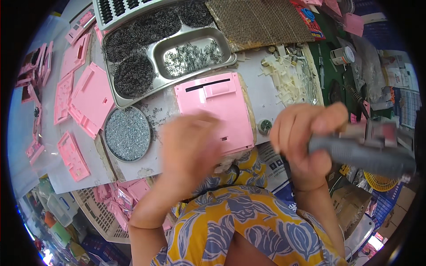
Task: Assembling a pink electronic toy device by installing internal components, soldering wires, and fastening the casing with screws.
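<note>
A pink plastic panel (217, 106) with a dark slot near its far edge lies on the table in front of me. My left hand (191, 150) is over its near left part, smeared by motion, so its fingers cannot be made out. My right hand (306, 137), to the right of the panel, is closed around a dark grey electric screwdriver (359, 155), held sideways and blurred. A round dish of small silvery screws (128, 133) stands left of my left hand. Beyond the panel is a metal tray (155, 53) with dark coil springs and small metal pieces in its compartments.
White plastic pieces (286, 73) are heaped at the far right, near a woven mat (262, 22). Pink panels (91, 99) lie on the table's left side. Below the table edge stands a basket (95, 213) of pink parts. A small round container (265, 127) sits beside my right hand.
</note>
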Demonstrator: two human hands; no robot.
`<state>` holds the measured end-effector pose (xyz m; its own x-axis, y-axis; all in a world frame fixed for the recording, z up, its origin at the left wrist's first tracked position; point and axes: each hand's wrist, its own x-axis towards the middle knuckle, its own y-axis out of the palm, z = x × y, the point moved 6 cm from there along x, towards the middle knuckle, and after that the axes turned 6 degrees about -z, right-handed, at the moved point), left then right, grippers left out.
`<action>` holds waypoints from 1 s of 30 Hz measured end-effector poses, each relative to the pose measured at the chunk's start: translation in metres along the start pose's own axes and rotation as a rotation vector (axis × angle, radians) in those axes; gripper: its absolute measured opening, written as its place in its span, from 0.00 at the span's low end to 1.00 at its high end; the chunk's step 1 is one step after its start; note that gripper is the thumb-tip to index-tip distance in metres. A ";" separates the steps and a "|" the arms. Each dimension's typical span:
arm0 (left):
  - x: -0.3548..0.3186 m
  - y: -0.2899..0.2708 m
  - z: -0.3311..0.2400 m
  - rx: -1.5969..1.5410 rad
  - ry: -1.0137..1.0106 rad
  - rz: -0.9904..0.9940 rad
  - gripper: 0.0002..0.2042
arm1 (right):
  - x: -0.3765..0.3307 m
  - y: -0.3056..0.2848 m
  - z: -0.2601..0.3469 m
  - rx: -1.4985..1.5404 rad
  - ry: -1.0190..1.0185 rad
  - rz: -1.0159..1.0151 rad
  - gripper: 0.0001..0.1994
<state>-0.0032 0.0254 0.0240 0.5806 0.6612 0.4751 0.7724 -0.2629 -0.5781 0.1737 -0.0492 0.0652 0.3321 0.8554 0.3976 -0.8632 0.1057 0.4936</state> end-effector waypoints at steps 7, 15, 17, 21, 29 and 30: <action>-0.032 -0.077 0.102 0.625 -0.299 0.177 0.06 | 0.014 -0.034 -0.033 -0.159 -0.041 -0.042 0.19; -0.036 -0.092 0.126 0.575 -0.290 0.008 0.05 | 0.003 -0.035 -0.058 -0.518 -0.004 0.086 0.13; -0.036 -0.093 0.129 0.365 -0.442 -0.061 0.05 | 0.005 -0.035 -0.062 -0.473 0.025 0.103 0.13; -0.018 -0.049 0.069 0.032 -0.179 -0.033 0.07 | 0.020 -0.026 -0.041 -0.369 0.144 -0.012 0.13; 0.005 0.031 -0.001 -0.310 0.019 0.029 0.10 | 0.024 0.021 -0.002 0.001 0.096 0.105 0.17; 0.002 0.032 0.000 -0.315 0.014 0.027 0.10 | 0.020 0.021 -0.006 -0.013 0.104 0.085 0.17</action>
<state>0.0226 0.0185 0.0059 0.6039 0.6419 0.4725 0.7970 -0.4867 -0.3575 0.1595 -0.0273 0.0792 0.2169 0.9096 0.3544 -0.8917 0.0368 0.4512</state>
